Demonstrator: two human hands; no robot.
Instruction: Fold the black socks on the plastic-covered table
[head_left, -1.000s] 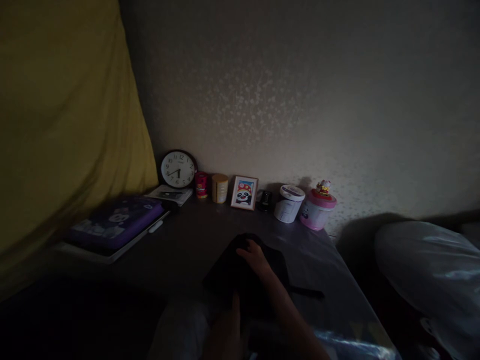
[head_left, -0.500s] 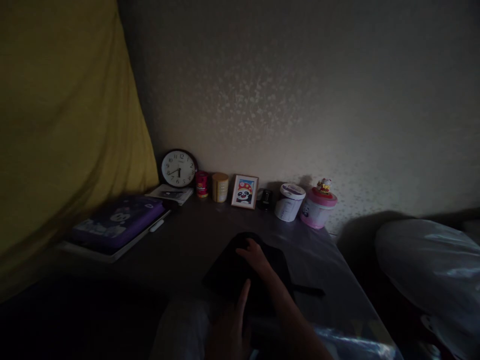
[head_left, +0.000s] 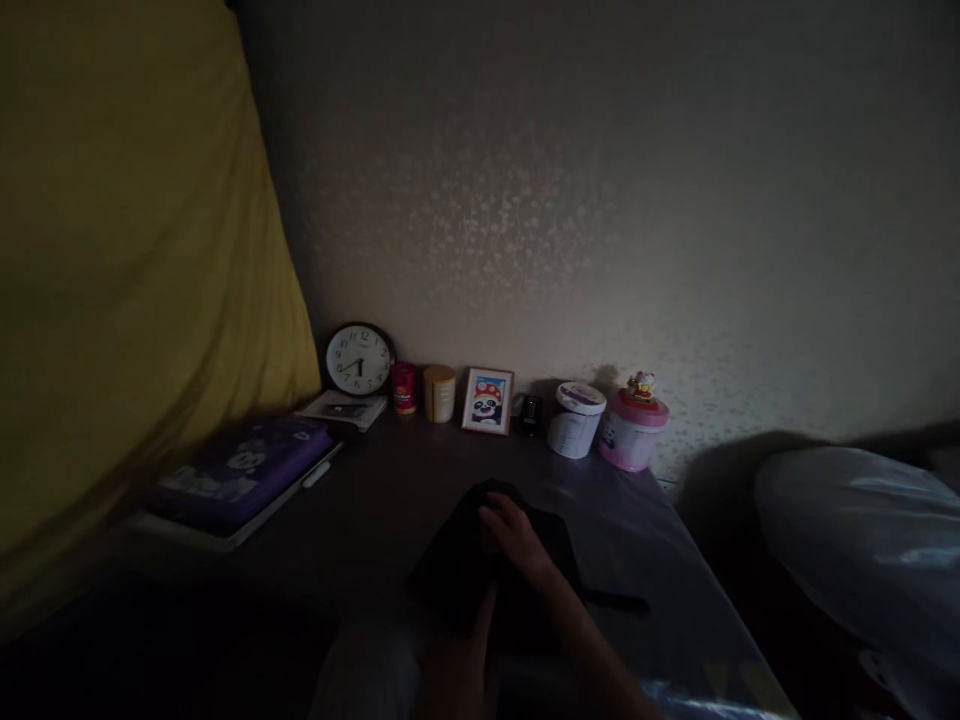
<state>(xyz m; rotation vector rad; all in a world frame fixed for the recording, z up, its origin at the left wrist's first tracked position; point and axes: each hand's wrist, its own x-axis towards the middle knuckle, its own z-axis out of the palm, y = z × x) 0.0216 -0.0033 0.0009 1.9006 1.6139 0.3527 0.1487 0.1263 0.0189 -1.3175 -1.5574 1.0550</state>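
A black, soft-looking item [head_left: 450, 560] lies on the table in front of me, with a dark strap [head_left: 616, 601] sticking out to its right. In the dim light its exact kind does not show. My right hand [head_left: 516, 538] is on its upper part, fingers bent down and closed on the black material. Below and nearer to me, my left hand [head_left: 481, 628] reaches up to the item's near side. One stretched finger or thumb shows faintly there; its other fingers are lost in the dark.
Along the wall stand a clock [head_left: 360, 359], a red cup [head_left: 404, 388], a yellow canister [head_left: 439, 394], a panda picture frame [head_left: 487, 401], a small black object [head_left: 531, 415], a white tub [head_left: 576, 422] and a pink tub [head_left: 634, 432] with a figurine. A purple case [head_left: 247, 470] lies left.
My right hand's fingers have bent further over the black item. My left hand's finger has moved up and in closer to the right hand. The view has tilted slightly upward.
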